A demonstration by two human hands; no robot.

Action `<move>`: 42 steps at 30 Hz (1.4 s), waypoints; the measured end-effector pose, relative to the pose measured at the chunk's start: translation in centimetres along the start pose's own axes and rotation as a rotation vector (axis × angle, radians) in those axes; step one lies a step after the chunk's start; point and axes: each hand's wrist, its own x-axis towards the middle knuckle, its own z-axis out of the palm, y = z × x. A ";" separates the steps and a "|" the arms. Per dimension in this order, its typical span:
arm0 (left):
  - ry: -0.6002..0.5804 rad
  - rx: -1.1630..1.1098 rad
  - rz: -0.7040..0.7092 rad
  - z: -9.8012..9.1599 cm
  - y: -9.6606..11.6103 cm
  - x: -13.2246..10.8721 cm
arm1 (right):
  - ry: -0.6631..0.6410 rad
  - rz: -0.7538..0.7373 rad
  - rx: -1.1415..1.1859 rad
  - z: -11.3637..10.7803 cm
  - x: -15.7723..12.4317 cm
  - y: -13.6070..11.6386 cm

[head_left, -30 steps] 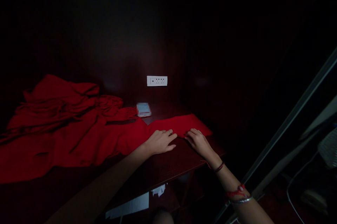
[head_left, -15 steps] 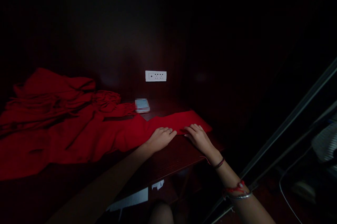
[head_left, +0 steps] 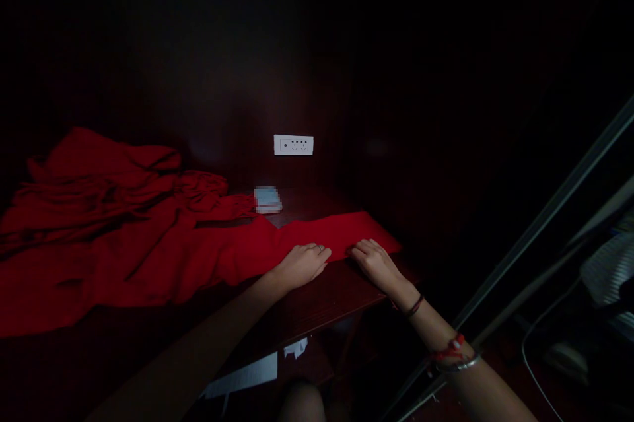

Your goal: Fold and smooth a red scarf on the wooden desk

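A long red cloth point(head_left: 252, 247) stretches over the dark wooden surface, flat and band-like toward its right end and loosely rumpled further left. My left hand point(head_left: 303, 265), a ring on one finger, is closed at the cloth's near edge. Slightly to its right, my right hand point(head_left: 377, 263) has its fingers curled on the same edge, close to the cloth's right end. The fingertips of both hands are partly hidden.
Bunched red fabric point(head_left: 104, 171) lies at the left. A blurred pale-blue packet point(head_left: 267, 199) rests behind the cloth, below a white wall socket point(head_left: 294, 145). White paper point(head_left: 247, 374) shows under the surface's front edge point(head_left: 327, 326). A metal rail point(head_left: 535, 230) slants at the right.
My right hand's fingers have curled in, and that hand has drawn slightly toward me. The cloth's right end has shifted a little to the right. My left hand has barely moved.
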 end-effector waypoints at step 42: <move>-0.305 -0.163 -0.615 0.4 -11.3 -8.0 | -0.218 0.086 0.355 6.7 12.2 -2.2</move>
